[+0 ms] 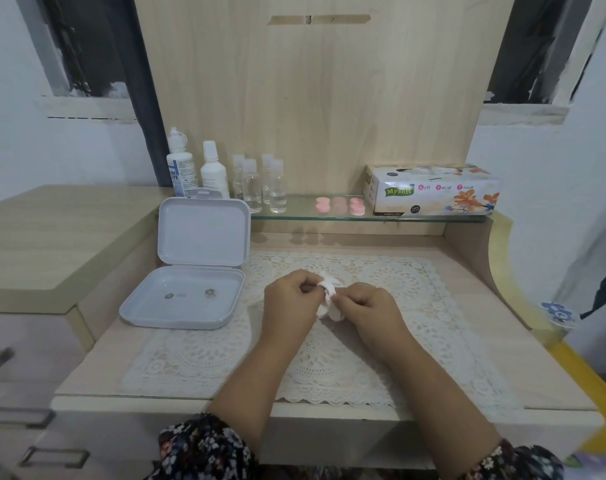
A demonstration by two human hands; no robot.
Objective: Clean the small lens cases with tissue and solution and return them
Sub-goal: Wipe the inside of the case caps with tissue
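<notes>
Hands point(291, 299) point(367, 306) pinch crumpled white tissue point(329, 299) over lace.

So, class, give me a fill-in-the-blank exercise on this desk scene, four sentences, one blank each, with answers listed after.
1. Both hands, left and right, hold a wad of ____ over the lace mat.
2. The white case beside the mat has its lid ____.
3. The pink lens cases sit on the ____ shelf.
4. The tissue box stands at the shelf's ____ end.

Answers: tissue; open; glass; right
</notes>
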